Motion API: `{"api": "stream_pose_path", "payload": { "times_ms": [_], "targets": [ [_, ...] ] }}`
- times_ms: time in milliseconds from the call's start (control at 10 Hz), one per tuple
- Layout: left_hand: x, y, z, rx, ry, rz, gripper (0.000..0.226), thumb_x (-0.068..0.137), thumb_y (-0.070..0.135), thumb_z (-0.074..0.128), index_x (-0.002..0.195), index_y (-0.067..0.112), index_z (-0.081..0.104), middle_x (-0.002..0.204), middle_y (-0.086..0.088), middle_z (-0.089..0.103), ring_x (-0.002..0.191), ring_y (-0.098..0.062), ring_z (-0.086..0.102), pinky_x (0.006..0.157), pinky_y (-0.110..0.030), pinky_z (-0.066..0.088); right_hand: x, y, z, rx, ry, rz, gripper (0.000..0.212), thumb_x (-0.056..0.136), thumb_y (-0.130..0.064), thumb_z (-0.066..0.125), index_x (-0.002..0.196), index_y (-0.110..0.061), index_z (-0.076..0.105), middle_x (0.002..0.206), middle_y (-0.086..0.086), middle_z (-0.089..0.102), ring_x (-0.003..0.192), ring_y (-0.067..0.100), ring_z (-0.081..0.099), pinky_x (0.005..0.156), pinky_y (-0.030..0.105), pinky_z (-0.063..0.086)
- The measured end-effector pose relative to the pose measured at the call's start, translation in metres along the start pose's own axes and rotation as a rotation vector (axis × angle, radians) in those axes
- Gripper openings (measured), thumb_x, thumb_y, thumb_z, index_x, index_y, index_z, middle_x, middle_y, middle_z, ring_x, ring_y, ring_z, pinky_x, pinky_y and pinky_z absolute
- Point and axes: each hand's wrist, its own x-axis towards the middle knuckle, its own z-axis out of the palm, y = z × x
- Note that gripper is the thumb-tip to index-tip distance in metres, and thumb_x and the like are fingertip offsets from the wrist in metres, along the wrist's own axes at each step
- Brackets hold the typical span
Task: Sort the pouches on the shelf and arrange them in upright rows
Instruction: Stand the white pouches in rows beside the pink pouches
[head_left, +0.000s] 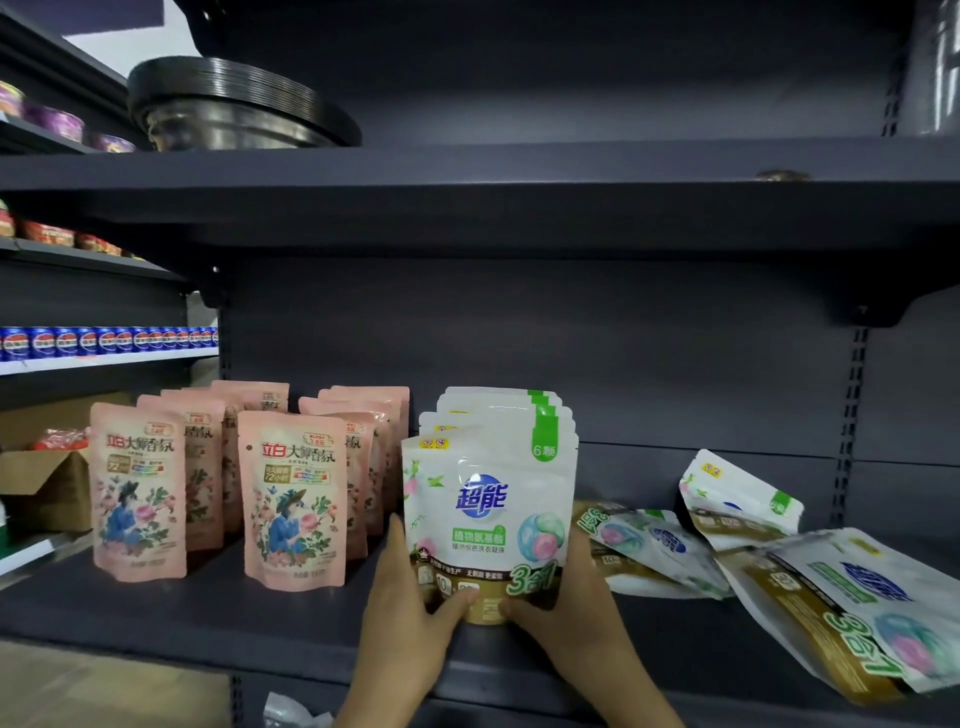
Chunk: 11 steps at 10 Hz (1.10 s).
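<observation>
Both hands hold the front white laundry-bead pouch (488, 519) upright on the dark grey shelf (218, 618), near its front edge. The left hand (410, 613) wraps the pouch's lower left side, fingers curled along its edge and thumb pressed on the gold band at the bottom; the right hand (571, 608) grips the lower right corner the same way, thumb on the front face. Directly behind this pouch stands a row of matching white pouches (504, 410), upright and packed one behind another. To the left, apart from that row, stand two rows of pink pouches (293, 499), also upright, the left row (137, 488) set a little apart from the right. To the right of the hands, several more white pouches lie unsorted: one (649, 551) flat beside the right hand, one (737, 499) leaning tilted toward the back panel, and a large one (852, 608) lying slanted at the shelf's front right. A stack of dark round trays (234, 104) sits on the shelf above.
</observation>
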Motion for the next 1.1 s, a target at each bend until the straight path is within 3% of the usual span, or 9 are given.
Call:
{"api": "stream_pose_path", "payload": {
  "times_ms": [200, 300, 400, 500, 600, 700, 800, 900, 1100],
  "targets": [
    [-0.001, 0.003, 0.0, -0.015, -0.005, -0.015, 0.102, 0.07, 0.021, 0.079, 0.149, 0.018, 0.015, 0.144, 0.0, 0.043, 0.13, -0.018, 0.045, 0.107, -0.038, 0.039, -0.003, -0.002, 0.0, 0.0, -0.038, -0.021, 0.059, 0.072, -0.003, 0.072, 0.112, -0.026, 0.036, 0.103, -0.027, 0.052, 0.089, -0.023, 0.052, 0.069, -0.007, 0.04],
    [0.0, 0.007, -0.001, -0.035, -0.026, -0.068, 0.108, 0.066, 0.02, 0.082, 0.149, 0.017, 0.014, 0.148, -0.002, 0.038, 0.133, -0.019, 0.041, 0.109, -0.036, 0.035, 0.001, -0.003, -0.001, -0.017, 0.0, 0.013, 0.063, 0.075, -0.002, 0.067, 0.11, -0.037, 0.028, 0.106, -0.033, 0.044, 0.104, -0.018, 0.051, 0.074, -0.01, 0.036],
    [0.006, 0.007, -0.005, -0.093, -0.06, -0.022, 0.122, 0.057, 0.04, 0.081, 0.149, 0.014, 0.004, 0.153, -0.005, 0.023, 0.142, -0.023, 0.024, 0.117, -0.041, 0.024, 0.005, -0.018, -0.002, -0.098, 0.014, 0.033, 0.069, 0.083, -0.003, 0.057, 0.114, -0.036, 0.006, 0.105, -0.027, 0.034, 0.108, -0.008, 0.037, 0.069, -0.017, 0.021],
    [0.01, 0.011, -0.004, -0.155, -0.087, 0.008, 0.123, 0.058, 0.04, 0.08, 0.148, 0.006, 0.004, 0.154, -0.008, 0.013, 0.144, -0.025, 0.015, 0.119, -0.038, 0.017, 0.105, -0.104, 0.021, 0.077, -0.064, 0.068, 0.072, 0.075, 0.0, 0.062, 0.115, -0.039, 0.016, 0.101, -0.014, 0.046, 0.094, 0.001, 0.048, 0.07, -0.004, 0.039],
    [0.018, 0.013, 0.005, -0.123, -0.009, 0.042, 0.144, 0.026, 0.058, 0.081, 0.147, 0.009, 0.021, 0.147, -0.012, 0.035, 0.133, -0.03, 0.037, 0.11, -0.052, 0.032, 0.145, -0.107, 0.043, 0.009, 0.12, -0.006, 0.119, 0.027, -0.002, 0.082, 0.131, -0.035, 0.033, 0.134, 0.022, 0.047, 0.088, 0.029, 0.066, 0.067, 0.034, 0.055],
    [0.021, 0.019, 0.007, -0.141, 0.034, 0.026, 0.132, 0.03, 0.05, 0.076, 0.146, 0.014, 0.025, 0.14, -0.008, 0.041, 0.126, -0.025, 0.044, 0.108, -0.045, 0.036, 0.126, -0.037, 0.041, -0.107, 0.048, 0.145, 0.066, 0.072, -0.005, 0.07, 0.12, -0.028, 0.031, 0.109, 0.003, 0.057, 0.094, 0.028, 0.06, 0.071, 0.021, 0.046],
    [0.014, 0.024, 0.008, -0.164, 0.062, -0.009, 0.13, 0.036, 0.047, 0.08, 0.148, 0.018, 0.021, 0.143, -0.009, 0.04, 0.131, -0.026, 0.041, 0.11, -0.045, 0.035, -0.006, -0.071, -0.008, -0.044, -0.091, 0.161, 0.068, 0.084, -0.012, 0.057, 0.126, -0.039, 0.011, 0.121, -0.011, 0.05, 0.119, 0.009, 0.051, 0.076, -0.003, 0.032],
    [0.01, 0.024, 0.008, -0.148, 0.099, 0.011, 0.116, 0.056, 0.014, 0.089, 0.148, 0.018, 0.02, 0.145, -0.005, 0.037, 0.13, -0.022, 0.042, 0.108, -0.038, 0.037, 0.005, -0.026, -0.009, -0.118, -0.099, 0.14, 0.07, 0.079, -0.011, 0.062, 0.131, -0.034, 0.02, 0.124, -0.012, 0.056, 0.121, 0.007, 0.053, 0.073, -0.007, 0.032],
    [0.003, 0.029, 0.005, -0.091, 0.1, 0.071, 0.1, 0.068, 0.016, 0.08, 0.147, 0.025, 0.02, 0.139, 0.007, 0.042, 0.116, -0.006, 0.045, 0.093, -0.025, 0.041, 0.002, 0.0, -0.004, -0.085, -0.109, 0.071, 0.055, 0.076, -0.003, 0.058, 0.119, -0.027, 0.034, 0.117, -0.013, 0.056, 0.105, -0.001, 0.053, 0.071, -0.006, 0.039]
  ]
}}
